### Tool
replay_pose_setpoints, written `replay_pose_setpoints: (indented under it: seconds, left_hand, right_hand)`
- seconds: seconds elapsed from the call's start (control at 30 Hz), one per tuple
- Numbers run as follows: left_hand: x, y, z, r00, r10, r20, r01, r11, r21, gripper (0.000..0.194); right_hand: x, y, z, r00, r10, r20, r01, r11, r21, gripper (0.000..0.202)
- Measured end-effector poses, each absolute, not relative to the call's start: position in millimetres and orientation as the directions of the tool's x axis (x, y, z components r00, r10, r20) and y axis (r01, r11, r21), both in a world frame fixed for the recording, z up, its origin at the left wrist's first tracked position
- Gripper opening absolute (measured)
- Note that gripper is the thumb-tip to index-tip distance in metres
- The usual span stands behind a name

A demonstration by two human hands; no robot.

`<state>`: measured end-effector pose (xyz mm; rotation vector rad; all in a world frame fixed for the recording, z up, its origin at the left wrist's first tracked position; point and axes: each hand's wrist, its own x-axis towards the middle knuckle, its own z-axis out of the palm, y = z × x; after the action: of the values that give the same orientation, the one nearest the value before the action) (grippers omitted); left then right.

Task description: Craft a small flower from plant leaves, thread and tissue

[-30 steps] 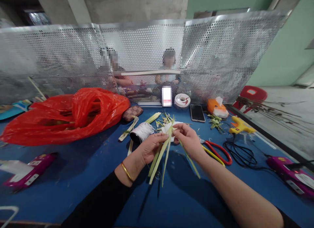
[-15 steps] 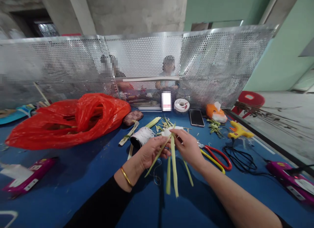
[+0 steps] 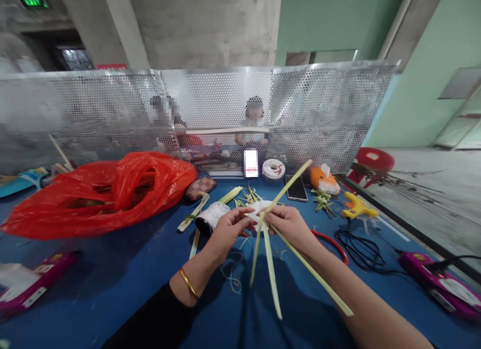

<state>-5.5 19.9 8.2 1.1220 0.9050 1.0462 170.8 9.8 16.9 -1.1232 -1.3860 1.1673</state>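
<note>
Several pale green leaf strips (image 3: 270, 274) meet at a crossing between my hands, fanning down toward me, with one end pointing up to the right. My right hand (image 3: 288, 224) is closed, pinching the strips at the crossing. Just left of it, my left hand (image 3: 230, 228) has its fingers curled together close to the crossing; what lies between its fingertips is too small to make out. Behind the fingers is a white piece (image 3: 259, 206), partly covered. A spool of white thread (image 3: 215, 214) lies beside my left hand, and loose thread (image 3: 233, 271) trails below it.
A red plastic bag (image 3: 112, 188) fills the left side. Red-handled scissors (image 3: 334, 242), partly hidden, lie by my right forearm. A yellow glue gun (image 3: 356, 206), black cable (image 3: 364, 248), phone (image 3: 296, 188), ribbon roll (image 3: 273, 169) and tissue pack (image 3: 323, 180) stand right. A perforated metal screen (image 3: 218, 98) borders the back.
The strips have been rearranged: one now points up to the right and another crosses my right forearm. My left hand has shifted off the strip it was touching. The view has tilted slightly upward.
</note>
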Motion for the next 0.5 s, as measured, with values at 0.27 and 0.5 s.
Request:
replay_pose_setpoints:
  seconds: [0.27,0.5]
  left_hand:
    - [-4.5,14.2,0.5,0.515,0.826,-0.227,-0.09,0.316,0.945,0.046]
    - [-6.7,19.0,-1.2,0.549,0.745,-0.379,-0.149,0.534,0.832,0.051]
  right_hand:
    - [170.8,9.1,9.5,-0.266,0.964,-0.002,0.139,0.036,-0.99,0.028]
    - [172.9,12.5,6.5,-0.335,0.942,-0.008,0.17,0.052,-0.984,0.029]
